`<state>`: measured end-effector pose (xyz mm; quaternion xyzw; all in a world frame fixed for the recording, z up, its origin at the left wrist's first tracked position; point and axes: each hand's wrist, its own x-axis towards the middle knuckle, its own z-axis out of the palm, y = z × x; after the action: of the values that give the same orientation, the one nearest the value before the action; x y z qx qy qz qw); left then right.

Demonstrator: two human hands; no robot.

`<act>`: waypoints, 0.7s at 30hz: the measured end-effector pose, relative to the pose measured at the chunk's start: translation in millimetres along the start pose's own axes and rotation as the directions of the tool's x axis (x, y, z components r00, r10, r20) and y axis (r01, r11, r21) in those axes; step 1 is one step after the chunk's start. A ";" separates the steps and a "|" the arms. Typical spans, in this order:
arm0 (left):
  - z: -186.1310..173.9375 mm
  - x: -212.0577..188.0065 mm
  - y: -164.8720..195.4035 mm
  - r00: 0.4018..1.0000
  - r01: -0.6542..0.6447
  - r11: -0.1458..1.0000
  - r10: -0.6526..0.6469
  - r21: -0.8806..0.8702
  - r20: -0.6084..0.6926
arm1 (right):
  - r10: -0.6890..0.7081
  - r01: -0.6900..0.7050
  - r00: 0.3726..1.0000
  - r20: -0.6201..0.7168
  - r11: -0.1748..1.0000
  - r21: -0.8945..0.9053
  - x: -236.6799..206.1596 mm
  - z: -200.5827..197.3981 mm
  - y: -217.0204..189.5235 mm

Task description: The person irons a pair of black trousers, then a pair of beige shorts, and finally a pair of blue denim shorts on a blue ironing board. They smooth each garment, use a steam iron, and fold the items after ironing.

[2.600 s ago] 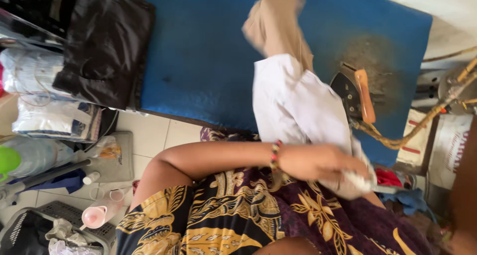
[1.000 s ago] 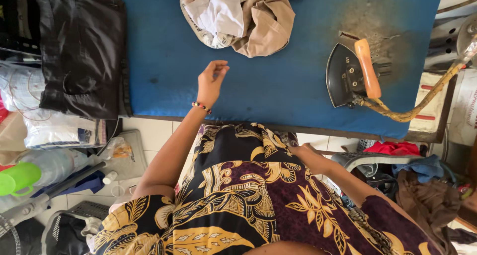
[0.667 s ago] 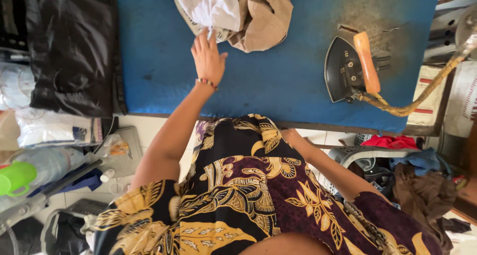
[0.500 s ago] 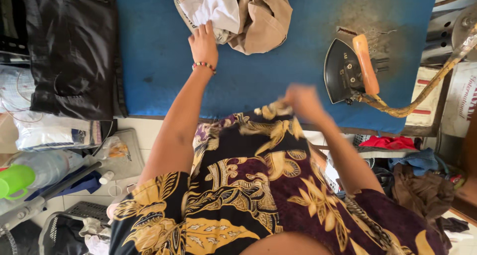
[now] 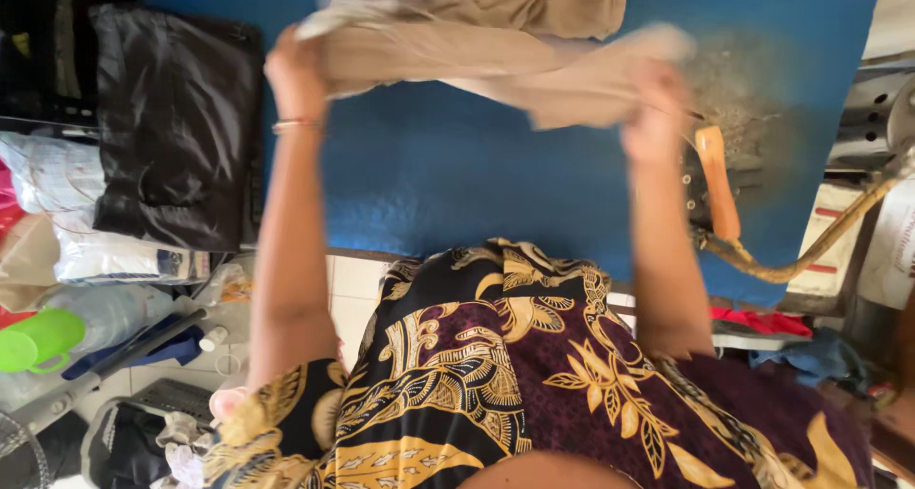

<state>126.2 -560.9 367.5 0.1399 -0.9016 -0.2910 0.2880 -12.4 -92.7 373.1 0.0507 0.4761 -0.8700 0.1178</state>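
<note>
A beige garment (image 5: 496,46) is held stretched above the blue surface (image 5: 457,184), pinched at one end by the left hand (image 5: 297,70) and at the other by the right hand (image 5: 656,108). An iron with an orange handle (image 5: 715,179) is seen just beside the right hand.

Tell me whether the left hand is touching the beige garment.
Touching. The head view shows the left hand closed on one end of the beige garment, lifted above the blue board; the right hand grips the other end.

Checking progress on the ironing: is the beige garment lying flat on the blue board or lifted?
Lifted: the beige garment is bunched and stretched between the left hand and right hand, above the blue board.
</note>
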 end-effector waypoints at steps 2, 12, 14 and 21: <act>-14.0 -10.0 -38.4 0.975 0.029 0.990 -0.059 0.139 0.214 | 0.063 -0.068 0.994 -0.088 0.996 -0.062 -18.7 -55.6 -26.7; 15.5 -73.8 -95.3 0.600 0.353 0.906 -0.411 0.234 0.687 | 0.746 -0.657 0.664 0.047 0.612 -0.439 -98.6 -137.7 50.9; 6.3 -64.0 -87.6 0.478 0.348 0.887 -0.447 0.304 0.756 | 0.640 -0.498 0.766 -0.052 0.540 -0.679 -87.4 -118.3 63.9; -27.6 65.3 -59.1 0.932 0.035 0.990 -0.083 0.139 0.352 | -0.006 0.001 1.000 -0.031 0.982 -0.189 39.7 -39.3 -88.1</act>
<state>95.9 -647.4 378.6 0.1303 -0.9513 -0.2603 0.1009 -74.1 -20.2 415.8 0.0521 0.5583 -0.8203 0.1131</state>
